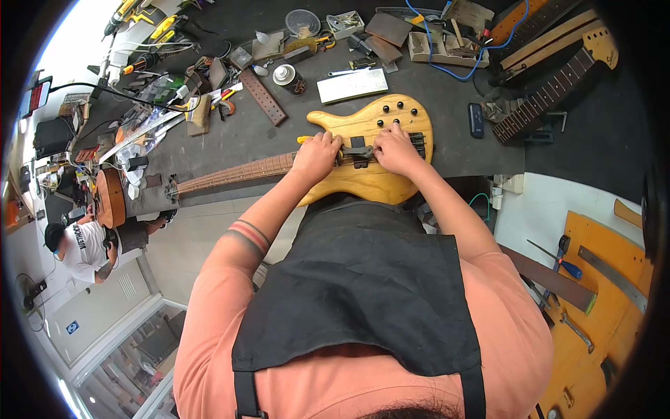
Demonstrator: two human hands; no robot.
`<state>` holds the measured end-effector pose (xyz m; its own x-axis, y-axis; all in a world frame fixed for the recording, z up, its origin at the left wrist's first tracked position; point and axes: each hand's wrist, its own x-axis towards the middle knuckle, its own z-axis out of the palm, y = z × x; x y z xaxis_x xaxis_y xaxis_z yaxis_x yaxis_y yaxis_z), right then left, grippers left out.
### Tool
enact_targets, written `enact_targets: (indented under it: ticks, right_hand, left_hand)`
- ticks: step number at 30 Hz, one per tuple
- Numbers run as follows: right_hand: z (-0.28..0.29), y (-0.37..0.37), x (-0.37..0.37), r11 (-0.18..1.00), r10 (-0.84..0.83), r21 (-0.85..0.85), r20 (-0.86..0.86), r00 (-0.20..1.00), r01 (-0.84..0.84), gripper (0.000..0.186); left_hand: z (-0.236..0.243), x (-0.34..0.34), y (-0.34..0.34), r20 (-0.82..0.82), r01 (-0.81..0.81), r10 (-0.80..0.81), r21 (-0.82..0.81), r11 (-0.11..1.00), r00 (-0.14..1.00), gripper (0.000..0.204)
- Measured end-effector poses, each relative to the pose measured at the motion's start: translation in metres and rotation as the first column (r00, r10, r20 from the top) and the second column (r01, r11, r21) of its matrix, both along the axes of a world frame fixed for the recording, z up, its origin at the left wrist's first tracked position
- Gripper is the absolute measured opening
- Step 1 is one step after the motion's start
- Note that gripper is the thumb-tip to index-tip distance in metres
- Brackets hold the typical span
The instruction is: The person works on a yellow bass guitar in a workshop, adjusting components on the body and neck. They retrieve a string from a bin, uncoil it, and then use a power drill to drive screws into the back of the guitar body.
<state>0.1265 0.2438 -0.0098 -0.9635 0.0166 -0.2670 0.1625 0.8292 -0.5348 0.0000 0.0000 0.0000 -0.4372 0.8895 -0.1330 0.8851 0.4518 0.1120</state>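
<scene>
An electric bass guitar [335,189] with a natural-wood body lies on the dark bench in front of me, its fretted neck [234,172] reaching left. Several black knobs [386,109] stand on the far part of the body. My left hand [319,155] is closed near the neck end of the body, fingers bent down. My right hand [396,149] is closed beside the dark bridge [418,143]. Between the hands stretches a short dark strip [358,149] over the pickup area, its ends at my fingertips. What it is made of cannot be told. A small yellow piece [302,140] shows beside my left hand.
Beyond the bass lie a white block [352,86], a spray can [285,75] and a perforated brown bar [264,97]. A loose guitar neck [551,94] and a dark phone-like object [476,120] are at right. Tools crowd the left. A seated person [87,248] is far left.
</scene>
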Motion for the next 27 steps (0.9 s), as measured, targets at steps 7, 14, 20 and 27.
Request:
enact_targets:
  ticks: [7, 14, 20, 27]
  right_hand:
    - [0.003, -0.001, 0.001, 0.999, -0.009, -0.035, 0.005, 1.000, 0.009, 0.016]
    - [0.002, 0.001, 0.002, 1.000, -0.019, -0.015, 0.002, 1.000, 0.019, 0.020]
    - [0.002, 0.001, 0.001, 1.000, -0.016, -0.013, 0.006, 1.000, 0.016, 0.021]
    - [0.003, 0.001, 0.001, 1.000, 0.004, 0.006, 0.012, 1.000, -0.004, 0.022]
  left_hand:
    - [0.000, -0.002, -0.001, 0.007, 0.001, 0.000, -0.056, 0.998, 1.000, 0.019]
    - [0.020, -0.007, 0.012, -0.105, 0.060, -0.070, -0.090, 0.994, 0.992, 0.034]
    - [0.034, -0.008, 0.023, 0.160, -0.067, 0.117, -0.288, 0.955, 0.980, 0.032]
    - [0.029, -0.009, 0.020, 0.216, -0.060, 0.129, -0.303, 0.951, 0.968, 0.032]
